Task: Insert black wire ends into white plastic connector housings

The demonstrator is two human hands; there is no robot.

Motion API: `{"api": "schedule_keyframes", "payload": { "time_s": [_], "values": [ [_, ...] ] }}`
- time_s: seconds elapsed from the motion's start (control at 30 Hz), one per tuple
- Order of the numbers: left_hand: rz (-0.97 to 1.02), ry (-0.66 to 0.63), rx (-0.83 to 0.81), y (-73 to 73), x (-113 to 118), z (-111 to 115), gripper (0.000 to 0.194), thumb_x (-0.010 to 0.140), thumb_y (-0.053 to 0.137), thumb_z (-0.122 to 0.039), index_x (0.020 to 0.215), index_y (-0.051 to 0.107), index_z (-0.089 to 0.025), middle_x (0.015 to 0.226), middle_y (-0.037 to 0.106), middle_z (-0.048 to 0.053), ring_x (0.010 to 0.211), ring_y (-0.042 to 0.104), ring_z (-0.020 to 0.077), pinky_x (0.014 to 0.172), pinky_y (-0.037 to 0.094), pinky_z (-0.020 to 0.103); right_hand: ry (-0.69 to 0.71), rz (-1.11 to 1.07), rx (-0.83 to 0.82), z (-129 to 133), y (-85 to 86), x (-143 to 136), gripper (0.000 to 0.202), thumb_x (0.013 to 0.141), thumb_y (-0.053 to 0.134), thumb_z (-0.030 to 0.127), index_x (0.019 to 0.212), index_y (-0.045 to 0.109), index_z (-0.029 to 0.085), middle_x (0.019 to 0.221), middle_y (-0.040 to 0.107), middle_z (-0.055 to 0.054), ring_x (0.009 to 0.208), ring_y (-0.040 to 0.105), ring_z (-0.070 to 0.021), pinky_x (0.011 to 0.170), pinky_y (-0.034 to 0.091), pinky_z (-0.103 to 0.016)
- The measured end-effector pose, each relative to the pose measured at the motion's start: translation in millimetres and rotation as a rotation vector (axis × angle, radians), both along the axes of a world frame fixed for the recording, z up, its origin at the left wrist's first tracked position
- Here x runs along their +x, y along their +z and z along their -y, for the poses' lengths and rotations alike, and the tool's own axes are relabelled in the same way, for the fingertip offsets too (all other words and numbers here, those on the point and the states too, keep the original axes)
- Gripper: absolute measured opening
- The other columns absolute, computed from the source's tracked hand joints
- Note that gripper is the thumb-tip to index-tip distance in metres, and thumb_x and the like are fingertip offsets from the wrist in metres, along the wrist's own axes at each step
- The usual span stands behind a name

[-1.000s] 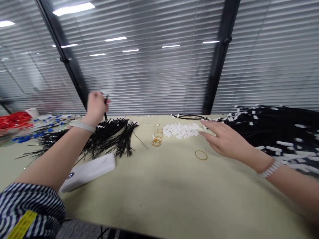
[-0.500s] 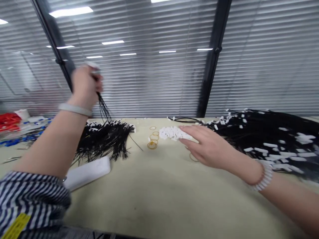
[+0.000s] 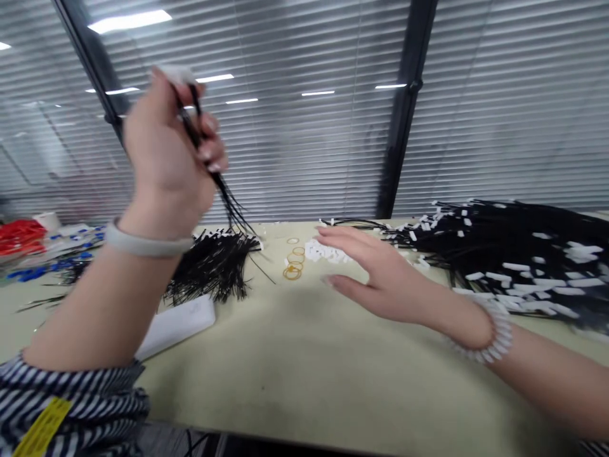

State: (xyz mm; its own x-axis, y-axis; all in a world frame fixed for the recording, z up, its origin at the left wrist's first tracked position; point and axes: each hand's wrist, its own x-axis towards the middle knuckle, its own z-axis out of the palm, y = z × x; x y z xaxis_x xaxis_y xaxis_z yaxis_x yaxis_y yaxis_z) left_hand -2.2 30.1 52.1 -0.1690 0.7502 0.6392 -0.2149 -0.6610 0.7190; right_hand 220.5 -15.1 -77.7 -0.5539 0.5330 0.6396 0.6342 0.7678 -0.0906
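Note:
Raised high at the left, my left hand (image 3: 174, 139) is closed round a bundle of thin black cables (image 3: 231, 200). White ends show at the top of the fist, and the loose lower ends hang down toward the table. Below it lies a pile of black cables (image 3: 214, 266) with white ends along its far side. My right hand (image 3: 375, 270) hovers over the middle of the table, fingers stretched out and thumb apart, holding nothing. Just beyond its fingertips is a heap of small white pieces (image 3: 323, 251). Several yellow rubber bands (image 3: 293, 273) lie to the left of that heap.
A large pile of black cables with white tags (image 3: 518, 254) covers the right side. A long white box (image 3: 181, 325) lies beside my left forearm. Red material (image 3: 21, 236), blue-tipped cables (image 3: 33, 273) and a white roll (image 3: 46, 221) are at far left. Window blinds stand behind.
My left hand has risen and come nearer and slightly right with the cable bundle. My right hand has shifted a little left, its thumb and fingers spreading wider.

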Motion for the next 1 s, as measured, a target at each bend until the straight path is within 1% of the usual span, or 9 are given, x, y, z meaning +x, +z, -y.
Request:
{"api": "schedule_keyframes", "payload": {
  "time_s": [0.1,0.17,0.23,0.33,0.47,0.57,0.67,0.87,1.0],
  "values": [
    [0.066,-0.334,0.013,-29.4,41.4,12.9,0.038,0.095,0.017,-0.036,0.073,0.042,-0.017,0.061,0.036,-0.003,0.039,0.034,0.0034,0.041,0.026,0.016,0.041,-0.224,-0.277,-5.5,4.9,-28.4,0.069,0.081,0.05,0.052,0.135,0.028,0.014,0.132,0.045,-0.013,0.119,0.046,-0.0204,0.096,0.042,-0.037],
    [0.04,-0.449,-0.055,-43.4,59.6,18.0,0.039,0.094,0.022,-0.04,0.078,0.048,-0.016,0.06,0.04,-0.003,0.042,0.039,0.0052,0.043,0.033,0.018,0.094,-0.334,-0.402,-12.4,6.5,-42.0,0.061,0.079,0.052,0.052,0.125,0.038,0.015,0.118,0.056,-0.012,0.106,0.054,-0.0202,0.087,0.047,-0.036],
    [-0.042,-0.464,-0.108,-53.1,66.6,18.8,0.039,0.093,0.024,-0.042,0.085,0.053,-0.016,0.063,0.047,-0.001,0.05,0.049,0.0083,0.052,0.043,0.023,0.157,-0.405,-0.563,-18.2,7.3,-45.6,0.035,0.084,0.047,0.046,0.103,0.051,0.016,0.087,0.063,-0.006,0.079,0.061,-0.0156,0.071,0.051,-0.031],
    [-0.167,-0.392,-0.06,-63.3,57.4,14.7,0.032,0.09,0.034,-0.04,0.089,0.057,-0.017,0.077,0.058,0.003,0.074,0.06,0.015,0.074,0.048,0.031,0.134,-0.446,-0.775,-18.5,9.1,-31.5,0.027,0.089,0.037,0.038,0.089,0.054,0.016,0.058,0.05,0.003,0.049,0.049,-0.0081,0.048,0.043,-0.022],
    [-0.289,-0.267,0.02,-73.8,31.8,13.6,0.026,0.086,0.043,-0.036,0.093,0.06,-0.018,0.094,0.063,0.005,0.09,0.06,0.0181,0.085,0.046,0.034,-0.029,-0.301,-0.661,-5.4,13.3,1.9,0.029,0.089,0.038,0.039,0.091,0.058,0.018,0.061,0.048,0.003,0.052,0.044,-0.0081,0.049,0.037,-0.021],
    [-0.389,-0.321,-0.126,-81.5,23.6,21.6,0.029,0.083,0.047,-0.042,0.1,0.058,-0.021,0.092,0.063,0.004,0.073,0.062,0.0159,0.071,0.05,0.032,-0.103,-0.132,-0.569,6.5,13.5,22.2,0.029,0.089,0.038,0.036,0.084,0.06,0.017,0.067,0.054,0.001,0.063,0.048,-0.0106,0.057,0.038,-0.022],
    [-0.635,-0.375,-0.27,-96.9,28.0,31.5,0.025,0.078,0.055,-0.041,0.091,0.058,-0.02,0.075,0.062,0.002,0.056,0.056,0.0119,0.057,0.048,0.027,-0.148,-0.005,-0.617,18.3,8.7,39.7,0.031,0.09,0.037,0.037,0.083,0.06,0.017,0.066,0.056,0.0,0.059,0.048,-0.0109,0.053,0.036,-0.022],
    [-0.748,-0.61,-0.674,-168.1,48.9,42.2,0.022,0.076,0.054,-0.03,0.095,0.048,-0.02,0.067,0.06,-0.002,0.047,0.053,0.0097,0.047,0.043,0.023,-0.082,0.395,-0.791,38.6,-12.2,72.0,0.021,0.086,0.043,0.025,0.083,0.063,0.018,0.062,0.06,0.0,0.056,0.054,-0.0119,0.049,0.04,-0.021],
    [-0.891,-0.667,-0.793,-205.1,56.1,48.5,0.013,0.076,0.049,-0.031,0.075,0.048,-0.018,0.061,0.055,-0.003,0.045,0.052,0.0089,0.042,0.038,0.021,-0.085,0.5,-0.661,32.9,-25.3,80.8,0.016,0.079,0.055,0.026,0.091,0.065,0.023,0.076,0.066,0.0,0.067,0.061,-0.0137,0.056,0.046,-0.021]
  ]
}}
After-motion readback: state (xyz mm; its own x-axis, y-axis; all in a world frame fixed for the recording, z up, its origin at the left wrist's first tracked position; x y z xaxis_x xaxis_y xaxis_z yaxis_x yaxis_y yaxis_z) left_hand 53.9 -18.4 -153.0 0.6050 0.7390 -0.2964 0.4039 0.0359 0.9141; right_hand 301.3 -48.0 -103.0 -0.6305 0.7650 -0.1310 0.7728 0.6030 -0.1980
